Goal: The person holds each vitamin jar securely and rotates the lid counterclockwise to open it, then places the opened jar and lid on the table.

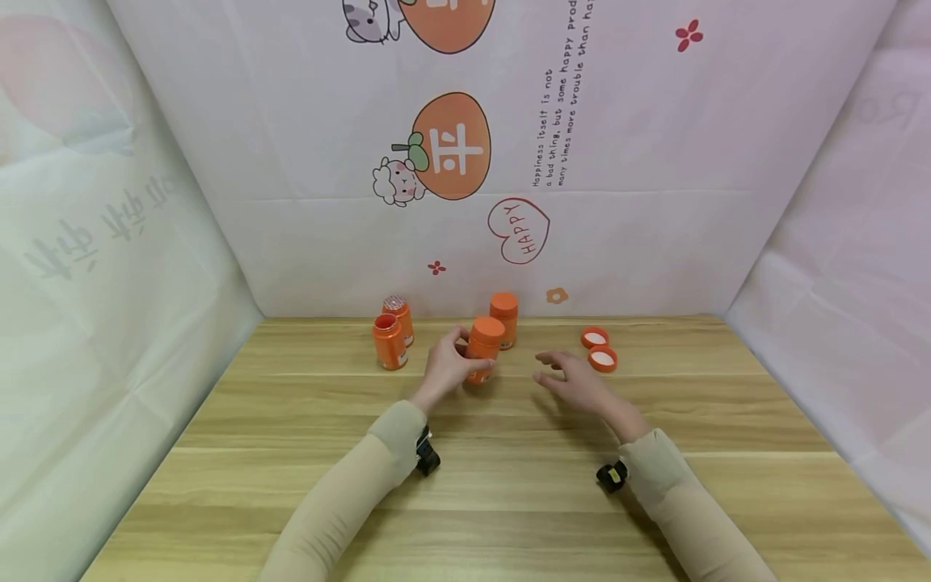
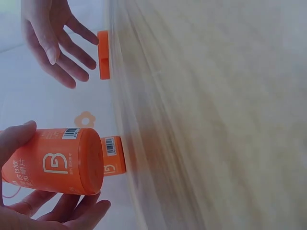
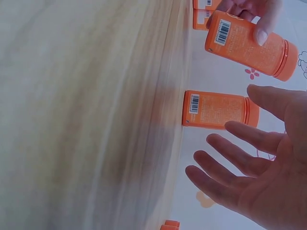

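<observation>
My left hand [image 1: 445, 368] grips an orange pill bottle [image 1: 483, 347] with its cap on, thumb on one side and fingers on the other. In the left wrist view the bottle [image 2: 57, 160] shows a white B logo and a barcode, and its base is clear of the wood. Behind it a second capped bottle [image 1: 505, 311] stands upright on the table. My right hand [image 1: 578, 384] hovers to the right of both, fingers spread and holding nothing. Near its fingertips lie two orange caps [image 1: 602, 358], white insides up.
Left of my left hand stand two uncapped orange bottles; the nearer one [image 1: 390, 347] shows a red mouth, the farther one [image 1: 396, 305] a patterned silvery top. The wooden table [image 1: 509, 501] meets a printed white cloth wall [image 1: 327, 250] behind, with white cloth at both sides.
</observation>
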A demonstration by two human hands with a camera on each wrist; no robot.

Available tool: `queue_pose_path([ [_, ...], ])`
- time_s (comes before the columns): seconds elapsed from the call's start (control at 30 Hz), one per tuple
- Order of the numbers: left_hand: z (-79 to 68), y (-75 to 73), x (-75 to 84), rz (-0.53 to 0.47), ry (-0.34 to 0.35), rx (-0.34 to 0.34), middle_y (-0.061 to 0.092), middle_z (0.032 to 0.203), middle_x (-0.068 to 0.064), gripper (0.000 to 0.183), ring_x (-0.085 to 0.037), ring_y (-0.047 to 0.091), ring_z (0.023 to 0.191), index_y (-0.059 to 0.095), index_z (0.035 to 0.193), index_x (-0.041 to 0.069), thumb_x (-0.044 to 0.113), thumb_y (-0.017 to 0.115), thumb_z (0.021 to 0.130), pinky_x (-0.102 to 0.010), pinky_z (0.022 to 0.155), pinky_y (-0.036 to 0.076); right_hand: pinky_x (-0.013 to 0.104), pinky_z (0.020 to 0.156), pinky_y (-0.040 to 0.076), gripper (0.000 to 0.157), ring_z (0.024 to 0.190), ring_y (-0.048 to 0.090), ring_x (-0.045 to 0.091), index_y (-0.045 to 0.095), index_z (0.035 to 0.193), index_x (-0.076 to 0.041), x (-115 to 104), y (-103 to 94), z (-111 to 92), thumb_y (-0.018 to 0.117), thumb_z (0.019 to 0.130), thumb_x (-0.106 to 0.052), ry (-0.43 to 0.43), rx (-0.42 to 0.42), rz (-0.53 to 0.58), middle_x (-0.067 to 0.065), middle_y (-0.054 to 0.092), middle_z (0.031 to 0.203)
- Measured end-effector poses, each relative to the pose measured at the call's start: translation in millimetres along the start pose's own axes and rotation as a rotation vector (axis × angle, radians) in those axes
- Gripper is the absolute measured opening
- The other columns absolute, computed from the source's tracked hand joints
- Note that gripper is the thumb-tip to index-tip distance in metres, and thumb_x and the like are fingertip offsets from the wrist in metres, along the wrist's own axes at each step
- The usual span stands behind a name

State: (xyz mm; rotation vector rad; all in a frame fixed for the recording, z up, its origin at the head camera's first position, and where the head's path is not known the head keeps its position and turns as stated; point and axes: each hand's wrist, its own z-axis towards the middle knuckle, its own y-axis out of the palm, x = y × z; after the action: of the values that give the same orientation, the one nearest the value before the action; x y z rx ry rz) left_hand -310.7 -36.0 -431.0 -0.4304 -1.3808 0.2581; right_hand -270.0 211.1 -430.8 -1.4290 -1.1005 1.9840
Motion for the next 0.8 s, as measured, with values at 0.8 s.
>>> queue_pose_path([
  [0.8,-19.8,-7.4,0.3,0.033,0.079,-0.012,0.065,0.101,-0.004,0.045,-0.019,0.060,0.092,0.061,0.107,0.017,0.031,0.083,0.070,-0.038,0.082,0.050,0.049,0.087,0.050,0.044,0.115,0.055,0.037,0.054,0.129,-0.002,-3,0.9,-3,0.056,0.096,-0.030,-0.064,0.092,0.036,0.019,0.058,0.126],
])
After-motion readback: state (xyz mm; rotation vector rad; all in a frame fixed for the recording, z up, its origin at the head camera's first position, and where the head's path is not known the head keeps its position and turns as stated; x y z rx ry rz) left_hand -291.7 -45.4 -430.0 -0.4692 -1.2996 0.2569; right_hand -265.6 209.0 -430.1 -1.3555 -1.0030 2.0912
